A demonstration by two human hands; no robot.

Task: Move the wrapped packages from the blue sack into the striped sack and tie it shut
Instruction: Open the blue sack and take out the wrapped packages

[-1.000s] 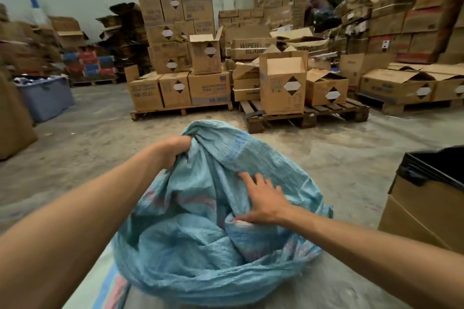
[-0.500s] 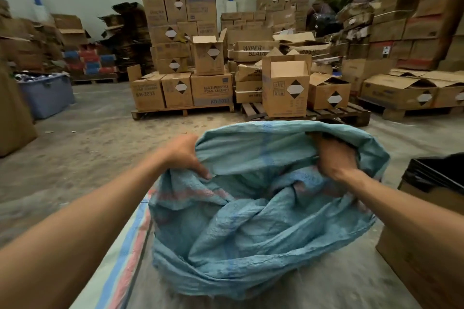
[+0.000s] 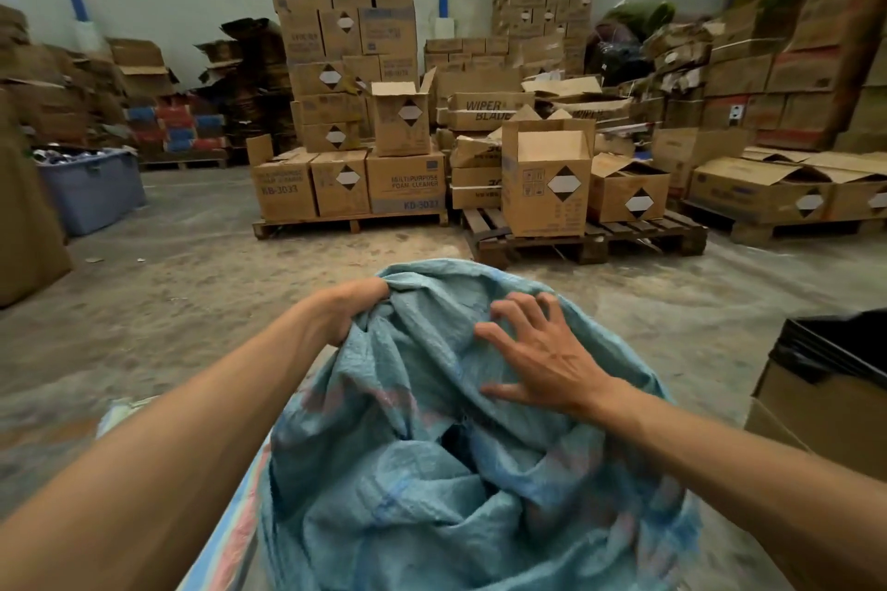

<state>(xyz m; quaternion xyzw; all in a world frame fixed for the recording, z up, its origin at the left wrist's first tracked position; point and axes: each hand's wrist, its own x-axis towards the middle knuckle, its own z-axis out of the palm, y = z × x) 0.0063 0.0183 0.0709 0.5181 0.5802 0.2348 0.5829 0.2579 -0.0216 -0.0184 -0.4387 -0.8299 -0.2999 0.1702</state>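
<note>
The blue woven sack [image 3: 432,494] sits crumpled on the floor in front of me, its mouth bunched with a small dark gap in the folds. My left hand [image 3: 350,312] is closed on the sack's far left rim. My right hand [image 3: 537,355] rests with fingers spread on the cloth to the right, holding nothing. A strip of the striped sack [image 3: 225,537], with blue and pink bands, lies flat on the floor under the blue sack's left side. No wrapped packages show.
A cardboard box lined with a black bag [image 3: 835,374] stands close at the right. Pallets stacked with cartons [image 3: 350,187] fill the back. A blue-grey plastic tub [image 3: 91,187] sits at the far left. Bare concrete floor [image 3: 168,302] lies between.
My right hand let go of the sack's right rim and now lies open on the cloth nearer the middle. The wide mouth has collapsed into folds. My left hand kept its grip.
</note>
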